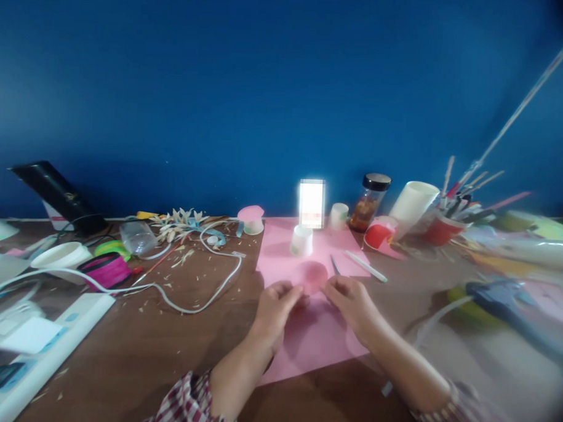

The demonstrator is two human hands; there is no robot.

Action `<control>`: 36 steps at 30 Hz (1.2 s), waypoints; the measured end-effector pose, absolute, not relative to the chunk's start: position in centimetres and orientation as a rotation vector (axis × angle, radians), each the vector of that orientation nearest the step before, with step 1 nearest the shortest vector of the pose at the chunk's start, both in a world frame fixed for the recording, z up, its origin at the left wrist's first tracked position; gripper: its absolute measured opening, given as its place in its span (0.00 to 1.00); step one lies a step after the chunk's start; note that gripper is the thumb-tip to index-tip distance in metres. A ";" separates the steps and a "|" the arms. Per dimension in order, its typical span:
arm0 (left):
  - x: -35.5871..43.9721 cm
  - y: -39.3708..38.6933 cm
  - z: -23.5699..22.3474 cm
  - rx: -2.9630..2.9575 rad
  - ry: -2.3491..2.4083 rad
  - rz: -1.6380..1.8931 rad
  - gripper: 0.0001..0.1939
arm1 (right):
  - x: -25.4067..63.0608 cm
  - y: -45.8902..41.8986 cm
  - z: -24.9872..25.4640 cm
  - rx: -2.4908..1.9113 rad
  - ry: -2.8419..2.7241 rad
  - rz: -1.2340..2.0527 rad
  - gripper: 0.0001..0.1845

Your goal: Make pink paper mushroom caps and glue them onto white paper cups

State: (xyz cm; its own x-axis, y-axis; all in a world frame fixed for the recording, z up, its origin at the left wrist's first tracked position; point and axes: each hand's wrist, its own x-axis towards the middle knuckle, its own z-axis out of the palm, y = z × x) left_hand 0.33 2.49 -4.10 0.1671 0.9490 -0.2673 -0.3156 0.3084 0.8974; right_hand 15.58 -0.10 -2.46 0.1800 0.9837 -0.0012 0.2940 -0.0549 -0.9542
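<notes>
Pink paper (316,347) lies before us. Above it, our left hand (273,308) and right hand (357,306) each have their grip pinched on a pink disc (313,276).

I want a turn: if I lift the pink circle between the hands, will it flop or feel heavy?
The pink circle looks like thin paper, so it probably bends easily. It's likely light: only fingers at its edges seem to hold it.

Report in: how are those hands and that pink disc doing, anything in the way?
Left hand and right hand holding pink disc. Disc over pink sheet. Possible obstacle: white cup just beyond.
</notes>
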 end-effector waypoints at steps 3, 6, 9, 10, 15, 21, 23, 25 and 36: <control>0.4 2.5 -4.1 0.780 0.981 1.036 0.13 | 15.5 -0.1 -2.6 -1.537 -1.275 0.921 0.18; 0.4 2.5 -4.1 0.781 0.976 1.021 0.13 | 15.6 -0.1 -2.7 -1.550 -1.284 0.911 0.17; 0.3 2.5 -4.1 0.780 0.983 1.011 0.13 | 15.6 -0.1 -2.9 -1.562 -1.297 0.904 0.17; 0.3 2.5 -4.1 0.782 0.988 1.011 0.13 | 15.6 -0.1 -2.9 -1.566 -1.301 0.899 0.17; 0.4 2.4 -4.0 0.798 0.991 1.022 0.13 | 15.6 -0.1 -3.0 -1.577 -1.316 0.878 0.17; 0.4 2.3 -3.6 0.826 0.999 1.030 0.12 | 15.7 -0.1 -3.2 -1.572 -1.325 0.865 0.18; 0.4 2.3 -3.6 0.844 1.017 1.030 0.12 | 15.7 -0.1 -3.3 -1.566 -1.326 0.857 0.18; 0.4 2.3 -3.6 0.845 1.024 1.034 0.13 | 15.7 -0.1 -3.3 -1.561 -1.325 0.848 0.17; 0.4 2.3 -3.8 0.852 1.014 1.053 0.12 | 15.7 -0.1 -3.1 -1.552 -1.325 0.816 0.16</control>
State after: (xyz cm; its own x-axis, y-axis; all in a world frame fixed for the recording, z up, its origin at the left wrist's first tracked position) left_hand 0.35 2.28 -3.83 0.1635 0.9560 -0.2437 -0.2790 0.2817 0.9180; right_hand 15.66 -0.07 -3.15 0.2050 0.9761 0.0725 0.3749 -0.0099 -0.9270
